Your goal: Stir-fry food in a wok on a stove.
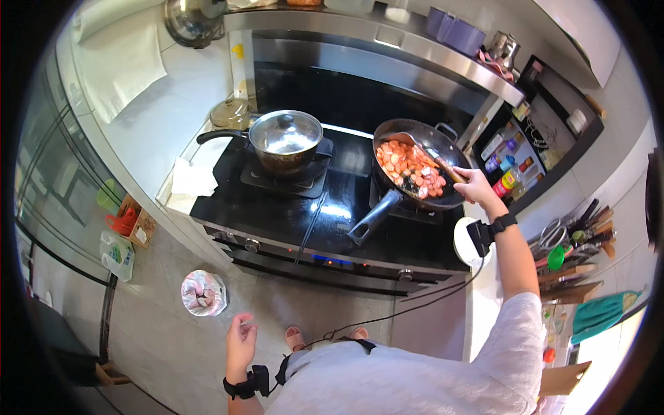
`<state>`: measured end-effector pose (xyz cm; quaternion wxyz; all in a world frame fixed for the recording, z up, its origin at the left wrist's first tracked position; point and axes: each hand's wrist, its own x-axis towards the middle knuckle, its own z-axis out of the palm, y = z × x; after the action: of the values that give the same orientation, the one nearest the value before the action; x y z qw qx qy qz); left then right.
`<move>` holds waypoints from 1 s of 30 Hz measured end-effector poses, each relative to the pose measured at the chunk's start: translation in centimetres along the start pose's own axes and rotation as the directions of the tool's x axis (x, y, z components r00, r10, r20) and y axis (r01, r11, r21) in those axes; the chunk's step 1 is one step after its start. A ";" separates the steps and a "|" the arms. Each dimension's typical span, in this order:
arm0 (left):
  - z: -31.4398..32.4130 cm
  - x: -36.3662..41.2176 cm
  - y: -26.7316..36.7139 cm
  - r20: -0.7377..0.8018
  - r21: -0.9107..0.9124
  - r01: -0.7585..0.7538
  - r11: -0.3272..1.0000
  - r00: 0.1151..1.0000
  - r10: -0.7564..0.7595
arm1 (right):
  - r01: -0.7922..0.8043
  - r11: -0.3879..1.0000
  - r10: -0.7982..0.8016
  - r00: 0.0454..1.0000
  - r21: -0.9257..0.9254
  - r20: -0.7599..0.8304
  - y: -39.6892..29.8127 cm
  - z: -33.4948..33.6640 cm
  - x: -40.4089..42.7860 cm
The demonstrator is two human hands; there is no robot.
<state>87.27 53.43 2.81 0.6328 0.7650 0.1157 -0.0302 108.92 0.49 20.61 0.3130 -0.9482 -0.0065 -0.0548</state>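
My right hand (473, 187) grips the wooden handle of a spatula (449, 170) over the right side of a dark frying pan (459, 150). The spatula's blade is partly hidden among orange-red slices (402, 158), perhaps sausage or carrot, heaped on the pan's left side. Toward me points the pan's own grey-blue handle (374, 215), which no hand touches. Low in front of my body, my left hand (241, 334) hangs with bent fingers and holds nothing. A saucepan with a glass lid (285, 137) stands on the left burner.
A lined waste bin (203, 293) stands on the floor near my left hand. White plate (469, 241) lies on the counter below my right wrist. Sauce bottles (511, 176) fill the right-hand rack. A black cable (394, 314) runs from my right wrist to my waist.
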 end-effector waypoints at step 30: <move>4.8 2.8 3.8 0.250 0.127 -0.190 0.974 0.956 0.154 | -0.383 0.923 0.382 0.924 -0.048 -0.017 1.7 -1.8 -8.1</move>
<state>91.28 48.50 5.00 0.5833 0.8081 -0.0310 -0.0753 100.78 -1.77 20.18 0.2936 -0.9386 0.1812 0.0037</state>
